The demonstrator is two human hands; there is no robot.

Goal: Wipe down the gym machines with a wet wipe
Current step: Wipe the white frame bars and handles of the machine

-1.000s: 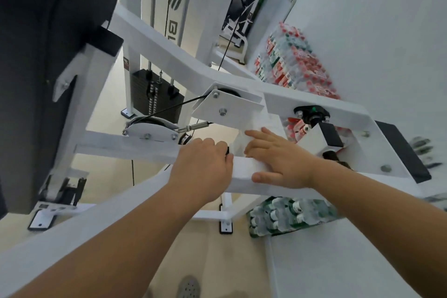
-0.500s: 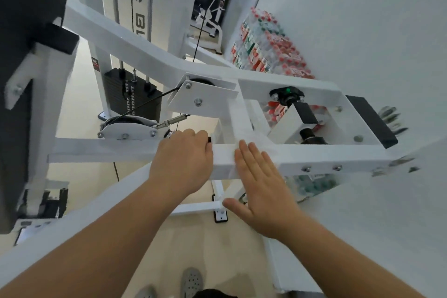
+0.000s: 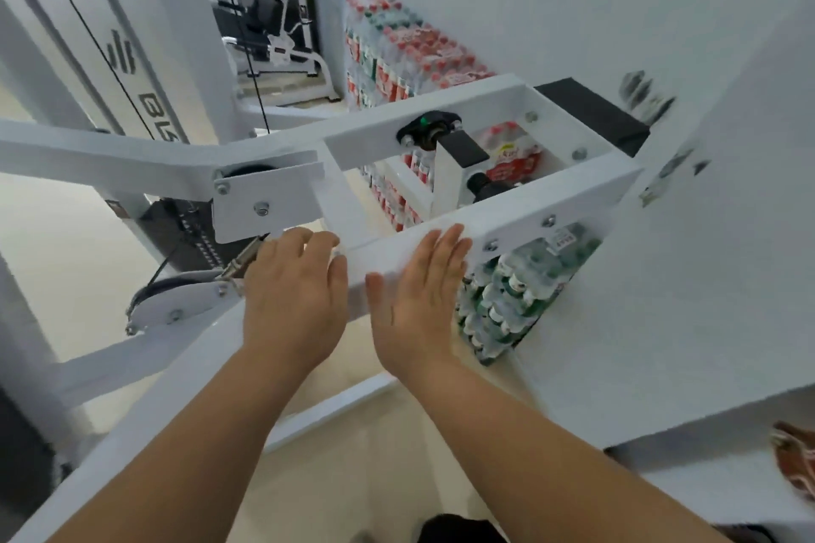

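A white gym machine frame fills the view, and its near cross bar (image 3: 520, 212) runs from centre to right. My left hand (image 3: 293, 300) lies over the bar's left part with its fingers curled on the top edge, next to a cable end fitting (image 3: 240, 265). My right hand (image 3: 416, 304) is flat against the bar's front face, fingers together and pointing up. No wet wipe shows; anything under the right palm is hidden.
A pulley bracket (image 3: 260, 198) and a lower pulley (image 3: 176, 304) sit left of my hands, with the black weight stack (image 3: 185, 234) behind. Shrink-wrapped bottle packs (image 3: 397, 53) line the white wall (image 3: 661, 322), more under the bar (image 3: 520, 291). A black pad (image 3: 591, 110) caps the frame's far right.
My right hand came off the bar's top and now lies flat on its front face, fingers up, then slid a little right. My left hand stayed on the bar.
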